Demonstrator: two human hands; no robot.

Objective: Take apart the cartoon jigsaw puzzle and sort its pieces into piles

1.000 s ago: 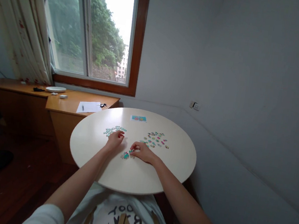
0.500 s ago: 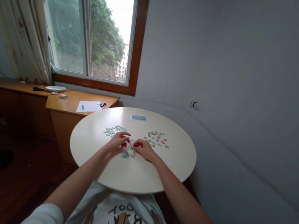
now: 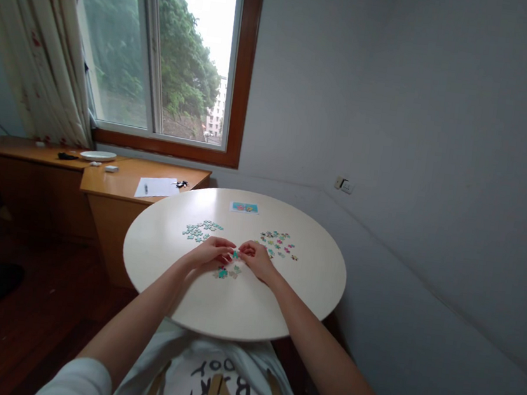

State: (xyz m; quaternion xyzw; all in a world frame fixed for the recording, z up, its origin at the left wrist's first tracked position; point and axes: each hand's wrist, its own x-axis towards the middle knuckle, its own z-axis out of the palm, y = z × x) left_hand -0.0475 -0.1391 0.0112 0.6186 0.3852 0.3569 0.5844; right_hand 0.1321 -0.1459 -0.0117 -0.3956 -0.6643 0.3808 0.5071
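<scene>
Between my two hands, a small teal jigsaw piece (image 3: 236,254) is held just above the table. My right hand (image 3: 258,261) pinches it from the right with thumb and fingertips. My left hand (image 3: 211,252) has its fingertips closed in on the piece from the left. Just below the hands, a small cluster of teal, dark and pale pieces (image 3: 221,273) lies on the table. Whether those pieces are joined is too small to tell.
The round white table (image 3: 249,314) carries teal pieces (image 3: 199,230) on the left and mixed-colour pieces (image 3: 279,243) on the right. A blue picture card (image 3: 245,208) lies at the back. A wooden desk (image 3: 115,189) with paper (image 3: 156,188) stands left; a wall (image 3: 425,211) is right.
My left hand has moved right and its fingers have closed in on the piece. My right hand has lifted the piece slightly away from me, and the hands now meet.
</scene>
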